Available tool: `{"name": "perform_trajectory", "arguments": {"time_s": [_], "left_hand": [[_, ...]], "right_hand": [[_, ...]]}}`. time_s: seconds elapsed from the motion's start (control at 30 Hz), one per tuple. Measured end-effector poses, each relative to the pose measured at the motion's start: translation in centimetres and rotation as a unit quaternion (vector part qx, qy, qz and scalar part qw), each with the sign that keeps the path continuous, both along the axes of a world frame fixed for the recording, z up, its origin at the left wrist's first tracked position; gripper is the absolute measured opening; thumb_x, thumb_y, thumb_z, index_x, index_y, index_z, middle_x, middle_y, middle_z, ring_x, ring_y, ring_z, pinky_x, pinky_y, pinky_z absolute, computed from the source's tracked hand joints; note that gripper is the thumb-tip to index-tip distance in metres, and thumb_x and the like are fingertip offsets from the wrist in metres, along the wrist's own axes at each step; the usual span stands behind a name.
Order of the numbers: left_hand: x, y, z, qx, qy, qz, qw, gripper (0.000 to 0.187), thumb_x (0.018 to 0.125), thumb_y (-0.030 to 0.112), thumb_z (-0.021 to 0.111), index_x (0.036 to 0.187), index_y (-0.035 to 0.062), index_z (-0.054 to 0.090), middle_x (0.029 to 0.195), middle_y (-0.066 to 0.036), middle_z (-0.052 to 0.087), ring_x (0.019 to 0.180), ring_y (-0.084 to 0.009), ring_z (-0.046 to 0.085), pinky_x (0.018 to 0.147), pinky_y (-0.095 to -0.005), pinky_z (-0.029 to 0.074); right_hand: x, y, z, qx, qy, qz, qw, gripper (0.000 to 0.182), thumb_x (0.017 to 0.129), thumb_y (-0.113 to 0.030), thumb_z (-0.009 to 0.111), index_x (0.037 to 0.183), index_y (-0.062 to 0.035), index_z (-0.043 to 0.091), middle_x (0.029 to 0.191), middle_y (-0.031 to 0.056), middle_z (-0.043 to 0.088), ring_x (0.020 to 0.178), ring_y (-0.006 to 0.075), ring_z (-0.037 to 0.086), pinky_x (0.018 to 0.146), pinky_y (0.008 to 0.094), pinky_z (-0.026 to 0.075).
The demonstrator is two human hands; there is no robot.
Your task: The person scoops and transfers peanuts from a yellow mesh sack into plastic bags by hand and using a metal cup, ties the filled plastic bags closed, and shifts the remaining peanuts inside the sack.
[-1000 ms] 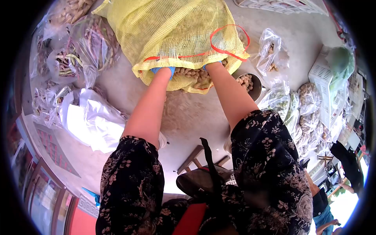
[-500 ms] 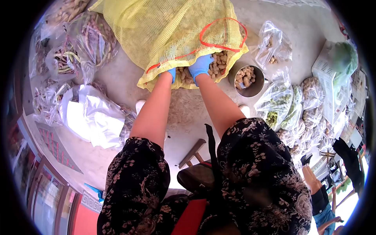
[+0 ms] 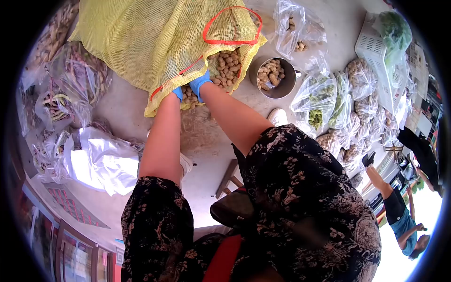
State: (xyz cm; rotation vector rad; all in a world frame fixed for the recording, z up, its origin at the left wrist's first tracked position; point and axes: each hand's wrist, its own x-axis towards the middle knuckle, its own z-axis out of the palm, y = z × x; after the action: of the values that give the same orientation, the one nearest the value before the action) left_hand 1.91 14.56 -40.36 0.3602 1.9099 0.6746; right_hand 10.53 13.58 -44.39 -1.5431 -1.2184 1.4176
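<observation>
A large yellow mesh sack (image 3: 136, 42) lies on the floor, its mouth facing me and full of unshelled peanuts (image 3: 226, 66). Both of my hands, in blue gloves, reach into that mouth. Of my left hand (image 3: 178, 93) only the wrist end shows below the sack's edge. My right hand (image 3: 201, 83) is close beside it among the peanuts, partly under the mesh. The fingers of both are hidden, so what they hold does not show. To the right of the sack stands a steel mug (image 3: 277, 91) with peanuts inside.
Clear bags of bean pods (image 3: 61, 103) and a white plastic bag (image 3: 101, 160) lie at left. On the right are a bag with a few peanuts (image 3: 300, 28), bags of green vegetables (image 3: 319, 98) and a white crate (image 3: 376, 56). Another person (image 3: 399, 211) is at far right.
My view has shifted, so the sack and mug appear further left. My right hand has moved left and deeper under the mesh, close to my left, uncovering more peanuts at the mouth.
</observation>
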Motion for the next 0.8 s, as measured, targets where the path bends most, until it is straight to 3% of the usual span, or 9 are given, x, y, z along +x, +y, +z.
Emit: {"name": "perform_trajectory", "arguments": {"time_s": [0.1,0.17,0.23,0.27,0.37,0.47,0.5,0.7,0.8], "left_hand": [[-0.4,0.0,0.5,-0.028,-0.041,0.007,0.999,0.047,0.088,0.043,0.045,0.117,0.0057,0.050,0.111,-0.012,0.054,0.096,-0.0218,0.055,0.080,-0.0327,0.046],[-0.3,-0.4,1.3,-0.060,-0.080,0.017,0.995,0.046,0.088,0.043,0.046,0.115,0.0057,0.051,0.108,-0.012,0.055,0.093,-0.0209,0.056,0.079,-0.0319,0.047],[0.2,-1.2,2.7,-0.104,-0.131,0.029,0.985,0.045,0.088,0.043,0.046,0.114,0.0058,0.052,0.106,-0.012,0.056,0.091,-0.0201,0.057,0.077,-0.0310,0.047],[0.5,-1.4,3.7,-0.127,-0.159,0.035,0.978,0.045,0.088,0.042,0.046,0.113,0.0059,0.052,0.105,-0.011,0.057,0.089,-0.0196,0.057,0.076,-0.0306,0.048],[2.3,-2.1,6.0,-0.124,-0.197,0.062,0.971,0.044,0.088,0.042,0.046,0.111,0.0060,0.053,0.102,-0.011,0.058,0.086,-0.0184,0.059,0.073,-0.0293,0.049],[5.8,-2.4,8.7,0.105,-0.173,0.115,0.972,0.029,0.087,0.032,0.054,0.098,0.0049,0.055,0.092,-0.004,0.058,0.078,-0.0122,0.056,0.068,-0.0260,0.048],[7.7,-2.5,10.7,0.093,-0.224,0.130,0.961,0.027,0.086,0.029,0.055,0.097,0.0047,0.055,0.090,-0.004,0.057,0.078,-0.0120,0.056,0.067,-0.0257,0.048],[20.1,-4.2,10.4,0.072,-0.277,0.155,0.946,0.032,0.083,0.033,0.060,0.097,0.0045,0.055,0.089,-0.007,0.058,0.076,-0.0138,0.056,0.066,-0.0268,0.048],[24.0,-3.0,8.1,0.056,-0.274,0.144,0.949,0.027,0.084,0.032,0.057,0.093,0.0064,0.056,0.088,-0.007,0.059,0.071,-0.0148,0.058,0.061,-0.0277,0.049]], "right_hand": [[-1.2,-0.9,2.5,-0.132,0.019,-0.024,0.991,0.044,0.086,-0.023,0.052,0.124,-0.0031,0.041,0.126,0.0130,0.048,0.111,0.0224,0.048,0.090,0.0325,0.041],[-1.8,-1.5,6.1,-0.174,0.168,-0.172,0.955,0.042,0.086,-0.024,0.053,0.121,-0.0032,0.044,0.111,0.0129,0.056,0.093,0.0223,0.057,0.076,0.0330,0.048],[-0.4,-0.1,12.1,-0.339,0.275,-0.261,0.861,0.038,0.085,-0.025,0.053,0.116,-0.0030,0.049,0.101,0.0123,0.060,0.081,0.0219,0.060,0.067,0.0330,0.050],[0.5,0.1,12.4,-0.383,0.212,-0.206,0.875,0.032,0.084,-0.026,0.054,0.107,-0.0032,0.055,0.085,0.0100,0.062,0.064,0.0196,0.059,0.056,0.0316,0.048],[1.9,-1.4,13.1,-0.323,0.211,-0.237,0.892,0.036,0.083,-0.032,0.054,0.104,-0.0022,0.057,0.091,0.0140,0.059,0.075,0.0233,0.058,0.066,0.0338,0.048],[4.2,-2.5,12.8,-0.249,0.088,-0.200,0.944,0.050,0.083,-0.044,0.050,0.104,0.0005,0.057,0.107,0.0211,0.049,0.097,0.0271,0.052,0.083,0.0357,0.042],[6.4,-2.6,14.6,-0.250,0.060,-0.188,0.948,0.052,0.083,-0.046,0.049,0.104,0.0008,0.058,0.111,0.0220,0.047,0.101,0.0276,0.050,0.086,0.0359,0.040],[18.0,-3.4,17.3,-0.251,0.037,-0.242,0.937,0.042,0.087,-0.037,0.050,0.100,0.0014,0.059,0.081,0.0100,0.062,0.074,0.0145,0.057,0.069,0.0274,0.047],[21.5,-2.2,16.1,-0.296,0.078,-0.262,0.915,0.038,0.087,-0.040,0.049,0.096,-0.0042,0.058,0.070,0.0038,0.057,0.055,0.0126,0.050,0.049,0.0298,0.043]]}}
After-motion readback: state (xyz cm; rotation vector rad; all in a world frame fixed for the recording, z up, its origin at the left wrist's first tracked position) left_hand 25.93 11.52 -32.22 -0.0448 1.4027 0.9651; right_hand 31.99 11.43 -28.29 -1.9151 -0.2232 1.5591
